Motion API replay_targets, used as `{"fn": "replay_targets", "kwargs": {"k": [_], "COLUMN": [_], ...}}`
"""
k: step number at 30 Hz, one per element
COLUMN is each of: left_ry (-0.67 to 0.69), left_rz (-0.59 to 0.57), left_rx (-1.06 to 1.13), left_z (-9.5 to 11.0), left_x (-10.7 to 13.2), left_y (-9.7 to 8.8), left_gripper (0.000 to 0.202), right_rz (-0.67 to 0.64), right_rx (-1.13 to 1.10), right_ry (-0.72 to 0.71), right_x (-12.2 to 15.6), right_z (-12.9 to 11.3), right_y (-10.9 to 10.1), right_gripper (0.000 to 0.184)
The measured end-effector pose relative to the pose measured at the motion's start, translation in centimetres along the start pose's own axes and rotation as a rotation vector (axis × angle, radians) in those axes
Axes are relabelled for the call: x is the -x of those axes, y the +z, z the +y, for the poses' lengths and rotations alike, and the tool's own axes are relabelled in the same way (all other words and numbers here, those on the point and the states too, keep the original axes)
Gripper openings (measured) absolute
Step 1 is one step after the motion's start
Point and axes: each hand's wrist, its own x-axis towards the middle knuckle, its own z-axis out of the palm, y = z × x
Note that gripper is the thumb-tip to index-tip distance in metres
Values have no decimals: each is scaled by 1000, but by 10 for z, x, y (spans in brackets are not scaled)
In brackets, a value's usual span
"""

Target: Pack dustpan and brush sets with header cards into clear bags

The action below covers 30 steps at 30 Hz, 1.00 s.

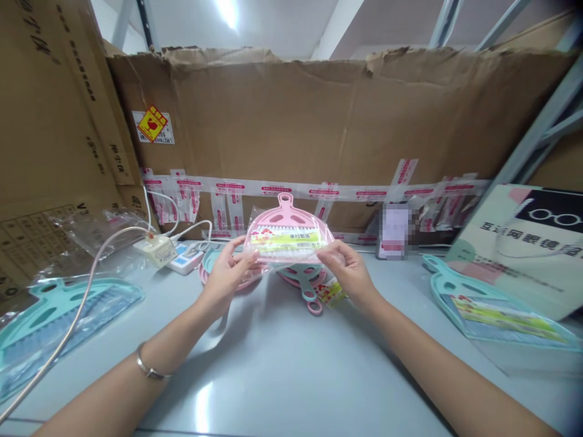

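Both my hands hold up a pink plastic dustpan (286,227) in a clear bag, with a yellow-green label across its front. My left hand (230,270) pinches its lower left edge, fingers closed on the bag. My right hand (348,270) grips the lower right edge the same way. Just behind and below it on the grey table (273,376) lie more pink dustpans (305,282) and a loose paper label (331,293).
A bagged teal dustpan (50,321) lies at the left and another teal dustpan (492,309) at the right. A white power strip (175,252) with cables sits at the back left. A cardboard wall (319,121) taped along its base closes the back. A printed box (528,243) stands at the right.
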Motion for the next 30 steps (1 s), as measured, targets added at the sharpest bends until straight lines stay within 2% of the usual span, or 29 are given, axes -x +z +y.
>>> {"fn": "replay_targets", "kwargs": {"k": [2, 4, 6, 8, 10, 11, 12, 15, 17, 18, 20, 22, 24, 30], "left_ry": [76, 156, 239, 282, 263, 239, 217, 218, 212, 197, 140, 72, 20, -3], "left_rz": [-145, -269, -263, -148, -37, 2, 27, 68, 89, 103, 116, 88, 40, -33], "left_rx": [-35, -163, -321, -397, -360, -323, -284, -178, -118, -86, -63, -87, -98, 36], "left_z": [1, 0, -4, -8, -13, -14, -15, -18, -18, -18, -19, -20, -22, -26], "left_x": [2, 3, 3, 2, 1, 1, 0, -1, -3, -4, -7, -9, -11, -12], "left_y": [-1, -2, -1, 0, 2, 4, 5, 7, 8, 7, 5, 2, 0, -1], "left_gripper": [92, 105, 89, 59, 35, 28, 26, 28, 43, 54, 67, 59, 48, 49], "right_rz": [74, 126, 148, 152, 152, 143, 120, 39, 34, 43, 29, -7, -18, 12], "right_rx": [-27, -61, -90, -114, -157, -205, -269, -489, -571, -597, -632, -651, -662, -647], "right_ry": [-12, -10, 2, 13, 23, 35, 56, 173, 271, 309, 367, 402, 428, 411], "right_x": [-2, -2, -1, 1, 5, 7, 8, 10, 9, 8, 6, 4, 3, 3], "right_z": [5, 8, 9, 9, 8, 6, 4, -2, -2, -1, 2, 6, 9, 9], "right_y": [1, 2, 4, 8, 12, 15, 17, 20, 19, 18, 16, 15, 15, 15], "right_gripper": [32, 37, 38, 38, 30, 20, 22, 87, 105, 105, 86, 56, 40, 34]}}
